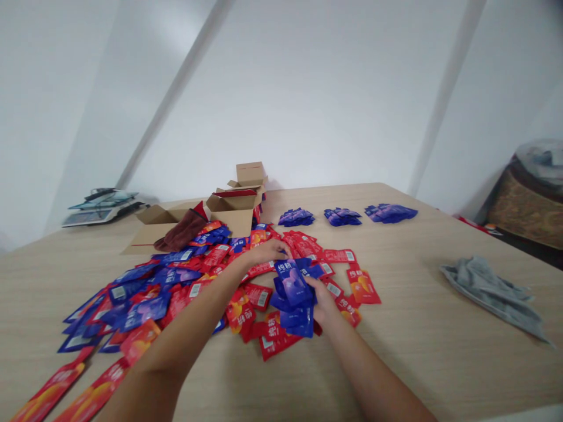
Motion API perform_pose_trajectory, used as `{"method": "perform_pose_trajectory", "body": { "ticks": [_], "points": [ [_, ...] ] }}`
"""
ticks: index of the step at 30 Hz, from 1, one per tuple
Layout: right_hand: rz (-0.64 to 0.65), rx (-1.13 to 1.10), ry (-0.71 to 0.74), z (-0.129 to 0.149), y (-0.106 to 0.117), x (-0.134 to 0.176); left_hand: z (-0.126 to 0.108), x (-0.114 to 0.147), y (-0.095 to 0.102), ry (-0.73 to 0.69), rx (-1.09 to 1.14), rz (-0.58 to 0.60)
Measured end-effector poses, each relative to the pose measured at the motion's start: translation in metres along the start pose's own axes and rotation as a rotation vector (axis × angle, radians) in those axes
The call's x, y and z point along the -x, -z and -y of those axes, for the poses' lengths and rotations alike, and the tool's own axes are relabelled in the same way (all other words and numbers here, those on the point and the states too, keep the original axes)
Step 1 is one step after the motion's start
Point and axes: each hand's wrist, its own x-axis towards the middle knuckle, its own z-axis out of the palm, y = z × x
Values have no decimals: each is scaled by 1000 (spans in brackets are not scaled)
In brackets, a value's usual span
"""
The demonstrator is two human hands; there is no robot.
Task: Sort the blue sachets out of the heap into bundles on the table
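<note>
My right hand [322, 300] is closed on several blue packets [294, 287] fanned in a loose stack, its thumb over the front one. At the top edge of that front packet, my left hand [269, 252] has its fingers curled and pinched on it. Beneath both hands spreads a mixed pile of red packets [241, 313] and blue packets [147, 310], which runs off to the left. A single red-orange packet [363, 286] lies flat just right of my right hand.
Three blue packet bundles [343, 216] lie in a row at the back. Open cardboard boxes [235, 212] stand behind the pile, with a dark red cloth [185, 228] on the nearer one. A scale [99, 215] sits far left, a grey cloth [488, 287] right.
</note>
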Motion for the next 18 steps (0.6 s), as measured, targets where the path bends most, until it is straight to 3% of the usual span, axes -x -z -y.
{"method": "perform_pose_trajectory", "body": {
  "ticks": [3,8,11,15,17,18],
  "points": [
    [56,-46,-128,5,-4,7,8,-15,-11,-9,-66,12],
    [88,-23,-155,8,-5,9,7,-23,-24,-15,-45,-93],
    [80,5,-168,14,-4,8,2,-21,-36,-19,60,-297],
    [129,-36,-70,43,4,11,-4,-17,-66,9,190,-749],
    [122,-59,59,68,17,15,-9,-15,-95,-3,88,-846],
    [102,-52,124,82,26,17,-12,-15,-114,-26,-15,-822]
  ]
}}
